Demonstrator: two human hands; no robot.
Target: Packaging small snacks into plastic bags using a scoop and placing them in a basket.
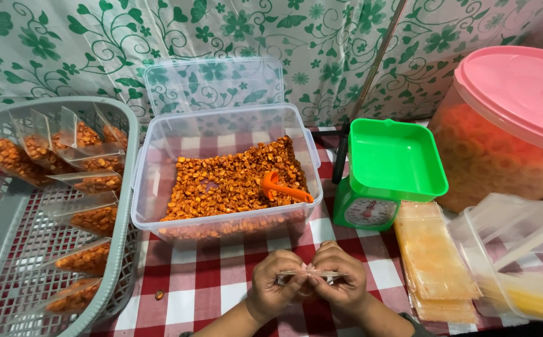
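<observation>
**Both hands pinch a clear bag at the bench's near edge**

A grey basket (121, 187) of filled packets sits left, a pink-lidded tub (508, 125) right. Between them stand a clear container (153, 187) of orange snacks with an orange scoop (284, 187) and a green scale (390, 168). The left hand (277, 284) and right hand (343, 281), fingers closed, together grip a small clear bag (312, 274).

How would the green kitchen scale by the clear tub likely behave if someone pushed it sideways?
The green kitchen scale would probably slide on the checked tablecloth rather than roll, since its base looks squat. Its wide tray overhangs the narrower body, so a high push might tip it. It looks like plastic and the tray is empty, so likely light.
</observation>
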